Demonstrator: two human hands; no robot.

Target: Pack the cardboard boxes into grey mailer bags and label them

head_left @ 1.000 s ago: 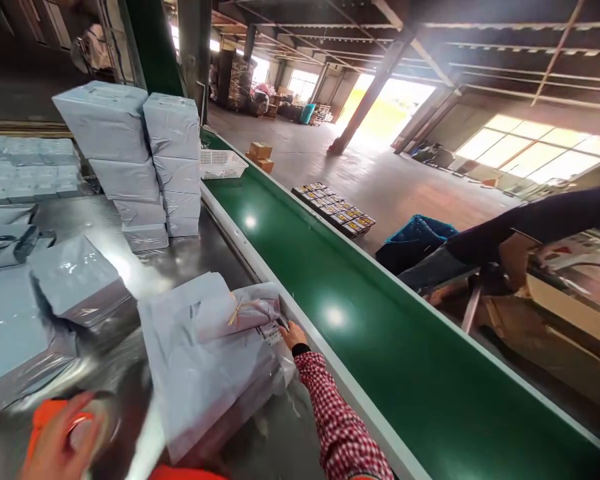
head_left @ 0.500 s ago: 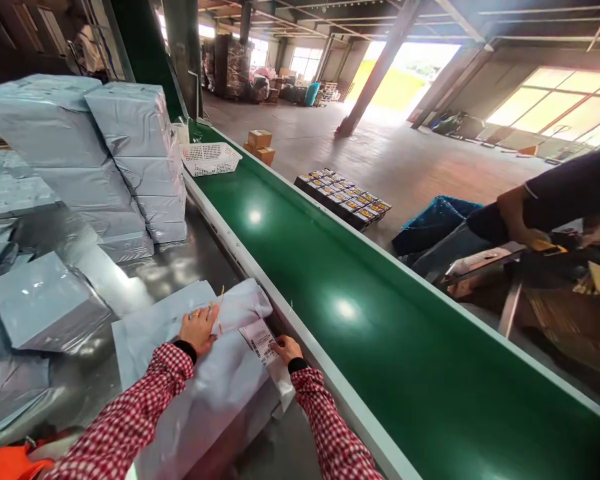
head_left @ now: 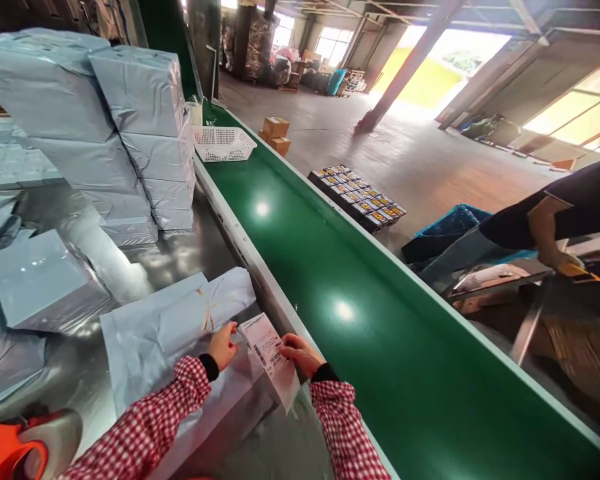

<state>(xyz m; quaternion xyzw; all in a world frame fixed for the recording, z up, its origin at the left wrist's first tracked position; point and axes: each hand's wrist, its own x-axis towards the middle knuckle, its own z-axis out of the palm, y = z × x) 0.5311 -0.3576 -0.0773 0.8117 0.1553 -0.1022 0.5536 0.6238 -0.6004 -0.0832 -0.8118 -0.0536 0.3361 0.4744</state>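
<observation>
My right hand (head_left: 303, 355) grips the right edge of a white shipping label (head_left: 267, 357) printed with text and barcodes. My left hand (head_left: 223, 347) is pinched closed at the label's upper left corner; the exact contact of its fingertips is small to see. Under both hands lies a flat white plastic mailing bag (head_left: 150, 327), its upper end folded over. Thin orange-brown rubber bands (head_left: 207, 313) rest on that bag, just above my left hand.
A green conveyor belt (head_left: 300, 260) with a white rim runs along my right, carrying a white perforated basket (head_left: 225, 145). Wrapped white packages (head_left: 145, 133) are stacked at left. An orange tape dispenser (head_left: 13, 450) sits lower left. Across the belt a co-worker's hand (head_left: 563, 260) holds something yellow.
My left hand has left the rubber bands and moved down and right to the label. My right hand has drawn the label slightly, showing more of it. The view has shifted a little left.
</observation>
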